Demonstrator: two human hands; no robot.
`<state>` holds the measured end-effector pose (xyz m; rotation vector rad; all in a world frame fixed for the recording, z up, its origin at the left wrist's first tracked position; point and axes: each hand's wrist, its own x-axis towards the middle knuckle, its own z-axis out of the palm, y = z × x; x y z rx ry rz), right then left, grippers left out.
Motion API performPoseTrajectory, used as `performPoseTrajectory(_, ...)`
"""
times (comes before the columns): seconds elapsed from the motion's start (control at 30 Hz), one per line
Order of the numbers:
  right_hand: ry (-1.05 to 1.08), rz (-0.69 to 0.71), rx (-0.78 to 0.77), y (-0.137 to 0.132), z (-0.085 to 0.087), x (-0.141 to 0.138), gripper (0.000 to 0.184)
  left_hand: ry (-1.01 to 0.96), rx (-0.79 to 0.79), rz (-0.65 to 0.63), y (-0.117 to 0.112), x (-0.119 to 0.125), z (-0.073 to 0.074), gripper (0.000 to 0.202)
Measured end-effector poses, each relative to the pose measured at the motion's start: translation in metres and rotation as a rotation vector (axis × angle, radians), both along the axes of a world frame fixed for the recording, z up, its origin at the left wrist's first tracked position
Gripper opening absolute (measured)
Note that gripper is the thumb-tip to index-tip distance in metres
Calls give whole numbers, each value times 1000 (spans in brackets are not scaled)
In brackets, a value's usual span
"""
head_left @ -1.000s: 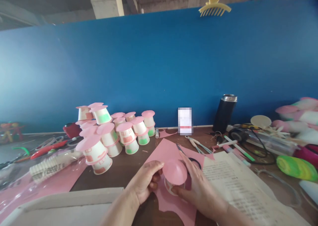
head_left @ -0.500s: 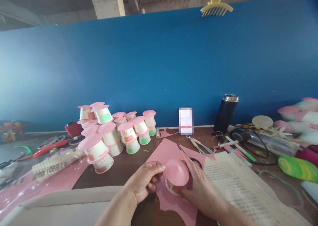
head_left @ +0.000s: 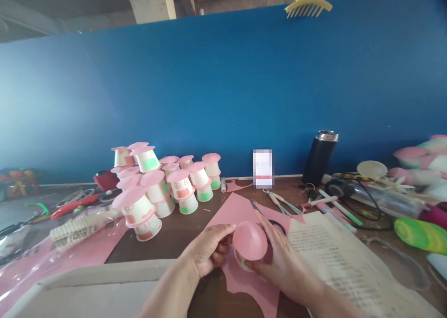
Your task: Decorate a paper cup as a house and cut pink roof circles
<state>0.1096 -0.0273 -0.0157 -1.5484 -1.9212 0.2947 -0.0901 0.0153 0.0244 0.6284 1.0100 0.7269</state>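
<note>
Gripping a pink-capped paper cup (head_left: 250, 241) from both sides: left hand (head_left: 208, 252) curled on its left edge, right hand (head_left: 283, 267) wrapped round its right. Low centre over a pink sheet (head_left: 236, 210), perhaps resting on it. Far left, stacked cup houses (head_left: 157, 192); right, a printed page (head_left: 326, 255).

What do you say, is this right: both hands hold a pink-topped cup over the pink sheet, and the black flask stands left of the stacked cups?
Not quite. The head view shows the black flask standing to the right of the stacked cups, not left of them. The rest holds: the left hand and the right hand hold the pink-topped cup over the pink sheet.
</note>
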Motion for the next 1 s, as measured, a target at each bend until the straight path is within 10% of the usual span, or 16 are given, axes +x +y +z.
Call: performPoseTrajectory(1.0, 121, 60, -84, 0, 0, 2, 93, -141, -132, 38, -3, -4, 3, 26)
